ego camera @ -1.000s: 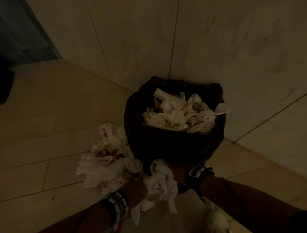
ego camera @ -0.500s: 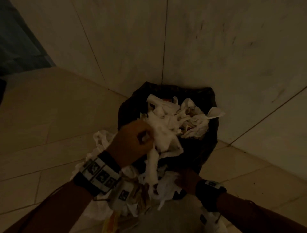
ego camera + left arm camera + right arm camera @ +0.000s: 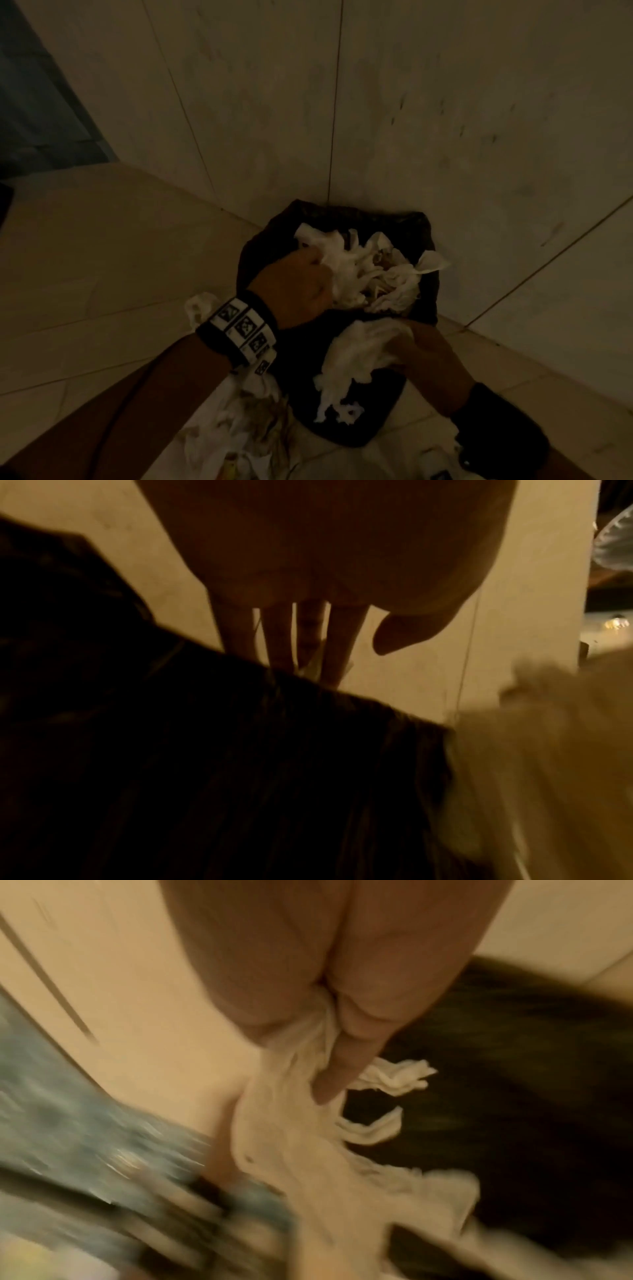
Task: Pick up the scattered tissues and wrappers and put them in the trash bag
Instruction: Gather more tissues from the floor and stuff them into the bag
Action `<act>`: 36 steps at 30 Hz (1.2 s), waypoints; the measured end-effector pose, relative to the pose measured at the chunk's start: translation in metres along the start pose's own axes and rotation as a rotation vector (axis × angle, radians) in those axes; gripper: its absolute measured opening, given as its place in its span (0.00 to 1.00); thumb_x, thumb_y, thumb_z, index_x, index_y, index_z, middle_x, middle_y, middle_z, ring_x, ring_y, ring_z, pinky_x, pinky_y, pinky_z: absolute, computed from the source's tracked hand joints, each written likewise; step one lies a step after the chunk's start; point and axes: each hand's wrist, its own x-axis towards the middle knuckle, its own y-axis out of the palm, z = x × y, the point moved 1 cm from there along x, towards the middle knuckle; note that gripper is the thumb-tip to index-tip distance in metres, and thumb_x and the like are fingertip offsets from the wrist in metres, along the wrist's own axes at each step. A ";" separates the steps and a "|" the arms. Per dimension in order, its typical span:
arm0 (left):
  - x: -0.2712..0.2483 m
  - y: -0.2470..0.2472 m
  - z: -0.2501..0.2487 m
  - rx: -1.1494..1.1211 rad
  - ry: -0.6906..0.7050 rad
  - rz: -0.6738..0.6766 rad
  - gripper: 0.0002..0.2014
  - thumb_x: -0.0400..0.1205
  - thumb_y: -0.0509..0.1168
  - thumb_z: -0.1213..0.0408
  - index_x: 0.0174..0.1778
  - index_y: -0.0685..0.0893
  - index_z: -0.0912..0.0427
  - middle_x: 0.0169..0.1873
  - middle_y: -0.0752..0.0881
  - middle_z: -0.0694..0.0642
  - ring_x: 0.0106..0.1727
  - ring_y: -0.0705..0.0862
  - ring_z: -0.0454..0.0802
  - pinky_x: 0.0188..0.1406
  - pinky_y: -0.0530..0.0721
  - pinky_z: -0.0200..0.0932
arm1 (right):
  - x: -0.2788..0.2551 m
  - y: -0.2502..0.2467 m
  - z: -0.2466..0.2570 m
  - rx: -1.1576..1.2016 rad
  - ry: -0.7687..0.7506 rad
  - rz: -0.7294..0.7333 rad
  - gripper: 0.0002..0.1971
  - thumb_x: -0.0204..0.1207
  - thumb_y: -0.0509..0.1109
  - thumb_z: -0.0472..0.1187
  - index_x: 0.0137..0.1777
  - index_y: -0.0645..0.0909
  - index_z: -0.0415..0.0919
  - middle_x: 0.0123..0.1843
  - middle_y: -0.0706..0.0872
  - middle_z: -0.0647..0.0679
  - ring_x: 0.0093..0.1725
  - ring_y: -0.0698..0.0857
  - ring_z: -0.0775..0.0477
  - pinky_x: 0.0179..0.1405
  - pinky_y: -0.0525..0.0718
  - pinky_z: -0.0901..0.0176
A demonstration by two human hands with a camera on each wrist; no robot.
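The trash bag (image 3: pixel 428 233) in the corner is almost full of tissues (image 3: pixel 363 270). The left hand (image 3: pixel 294 284) pushes them down with straight fingers. The right hand (image 3: pixel 424 359) grips a white bunch (image 3: pixel 356 356) beside the bag. More tissues and wrappers (image 3: pixel 236 431) lie on the floor (image 3: pixel 102 257), so there is more to do.
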 end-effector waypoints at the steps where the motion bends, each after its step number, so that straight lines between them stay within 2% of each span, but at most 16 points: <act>1: -0.004 0.009 -0.001 0.071 -0.014 0.093 0.23 0.82 0.51 0.41 0.47 0.86 0.51 0.48 0.80 0.49 0.44 0.81 0.51 0.38 0.85 0.48 | -0.001 -0.001 0.017 0.165 -0.037 0.040 0.18 0.60 0.82 0.62 0.45 0.93 0.52 0.49 0.93 0.48 0.51 0.91 0.45 0.51 0.90 0.46; 3: -0.007 0.021 -0.003 0.146 -0.059 0.278 0.25 0.81 0.47 0.38 0.53 0.85 0.48 0.50 0.81 0.48 0.46 0.83 0.52 0.39 0.86 0.51 | -0.004 0.001 0.054 0.415 -0.102 0.019 0.21 0.43 0.87 0.62 0.35 0.93 0.55 0.41 0.94 0.54 0.42 0.92 0.54 0.39 0.90 0.60; 5: -0.009 0.026 -0.005 0.130 -0.125 0.465 0.25 0.81 0.49 0.43 0.58 0.84 0.55 0.55 0.84 0.55 0.54 0.85 0.58 0.51 0.86 0.55 | 0.006 -0.006 0.081 0.353 -0.243 -0.053 0.03 0.60 0.80 0.53 0.35 0.91 0.60 0.38 0.92 0.62 0.40 0.91 0.61 0.36 0.88 0.68; 7: -0.008 0.027 -0.010 0.126 -0.154 0.605 0.27 0.83 0.51 0.45 0.66 0.82 0.59 0.61 0.84 0.59 0.63 0.82 0.61 0.64 0.80 0.57 | 0.022 -0.012 0.096 0.026 -0.335 -0.202 0.11 0.84 0.64 0.41 0.49 0.86 0.58 0.49 0.88 0.64 0.49 0.86 0.63 0.46 0.85 0.68; 8: -0.008 0.027 -0.009 0.083 -0.161 0.612 0.29 0.82 0.53 0.42 0.70 0.80 0.57 0.65 0.83 0.58 0.67 0.80 0.61 0.68 0.78 0.57 | 0.031 -0.015 0.097 -0.102 -0.361 -0.212 0.11 0.87 0.58 0.39 0.57 0.81 0.51 0.56 0.82 0.55 0.53 0.83 0.57 0.52 0.84 0.62; 10: -0.007 0.027 -0.007 -0.081 -0.218 0.578 0.35 0.77 0.52 0.34 0.74 0.76 0.51 0.68 0.81 0.54 0.68 0.79 0.58 0.71 0.76 0.57 | 0.049 -0.020 0.090 -0.314 -0.367 -0.269 0.15 0.85 0.53 0.41 0.67 0.75 0.43 0.60 0.68 0.50 0.51 0.73 0.55 0.54 0.77 0.70; 12: -0.009 0.024 -0.008 -0.108 -0.137 0.470 0.33 0.76 0.45 0.29 0.66 0.79 0.44 0.59 0.86 0.51 0.57 0.83 0.53 0.60 0.83 0.56 | 0.070 -0.018 0.080 -0.381 -0.391 -0.343 0.12 0.84 0.58 0.39 0.66 0.73 0.47 0.61 0.68 0.52 0.54 0.71 0.55 0.57 0.75 0.76; 14: -0.017 0.020 -0.011 0.033 -0.074 0.212 0.23 0.81 0.48 0.36 0.54 0.83 0.46 0.47 0.85 0.49 0.46 0.82 0.49 0.43 0.84 0.50 | 0.085 -0.024 0.058 -0.517 -0.341 -0.329 0.12 0.83 0.63 0.37 0.59 0.71 0.56 0.62 0.76 0.48 0.58 0.79 0.44 0.58 0.85 0.54; 15: -0.024 0.017 -0.014 0.108 -0.038 0.073 0.18 0.82 0.53 0.42 0.50 0.83 0.49 0.45 0.84 0.50 0.45 0.80 0.50 0.39 0.81 0.48 | 0.091 -0.026 0.044 -0.702 -0.295 -0.274 0.12 0.82 0.64 0.35 0.60 0.72 0.53 0.61 0.78 0.41 0.54 0.81 0.37 0.54 0.86 0.44; 18: -0.056 0.005 -0.027 0.123 -0.026 -0.160 0.09 0.77 0.62 0.53 0.42 0.81 0.54 0.44 0.80 0.52 0.46 0.76 0.52 0.37 0.76 0.48 | 0.098 -0.040 0.002 -0.928 -0.037 0.001 0.13 0.80 0.64 0.33 0.63 0.77 0.39 0.61 0.80 0.37 0.58 0.82 0.34 0.61 0.84 0.41; 22: -0.106 0.040 -0.018 0.055 -0.073 -0.019 0.07 0.78 0.64 0.55 0.38 0.80 0.53 0.42 0.77 0.49 0.42 0.76 0.49 0.36 0.78 0.46 | 0.101 -0.047 -0.009 -1.156 -0.049 0.047 0.13 0.79 0.62 0.45 0.48 0.86 0.39 0.47 0.86 0.39 0.48 0.85 0.35 0.50 0.84 0.40; 25: -0.137 0.074 -0.015 -0.003 -0.136 0.128 0.10 0.79 0.63 0.47 0.45 0.83 0.48 0.46 0.79 0.44 0.44 0.81 0.45 0.37 0.81 0.39 | 0.103 -0.045 0.000 -1.209 0.041 0.089 0.12 0.83 0.63 0.40 0.54 0.85 0.33 0.51 0.86 0.36 0.51 0.84 0.36 0.54 0.83 0.43; 29: -0.134 0.105 -0.033 -0.513 -0.465 0.237 0.29 0.72 0.65 0.30 0.64 0.78 0.42 0.56 0.79 0.39 0.52 0.82 0.37 0.50 0.85 0.37 | 0.101 -0.033 0.014 -1.065 0.204 0.267 0.16 0.86 0.59 0.37 0.65 0.79 0.27 0.65 0.82 0.31 0.65 0.80 0.32 0.68 0.75 0.40; 31: -0.113 0.116 -0.048 -0.849 -0.642 0.319 0.37 0.69 0.70 0.31 0.72 0.72 0.42 0.63 0.79 0.41 0.57 0.84 0.40 0.54 0.86 0.41 | 0.094 -0.023 0.020 -1.083 0.199 0.312 0.18 0.87 0.56 0.41 0.68 0.76 0.29 0.65 0.81 0.32 0.65 0.79 0.30 0.67 0.75 0.38; 33: -0.090 0.126 -0.060 -1.134 -0.765 0.360 0.43 0.65 0.73 0.32 0.75 0.69 0.43 0.66 0.81 0.47 0.57 0.86 0.44 0.48 0.87 0.42 | 0.088 -0.013 0.021 -1.103 0.216 0.261 0.18 0.87 0.53 0.43 0.69 0.74 0.34 0.63 0.82 0.33 0.62 0.81 0.31 0.62 0.79 0.40; 36: -0.062 0.127 -0.073 -1.407 -0.863 0.390 0.30 0.73 0.75 0.44 0.68 0.74 0.49 0.54 0.86 0.48 0.43 0.86 0.46 0.36 0.84 0.42 | 0.083 -0.007 0.021 -1.082 0.258 0.280 0.21 0.88 0.50 0.44 0.76 0.69 0.35 0.69 0.79 0.33 0.66 0.79 0.32 0.66 0.77 0.43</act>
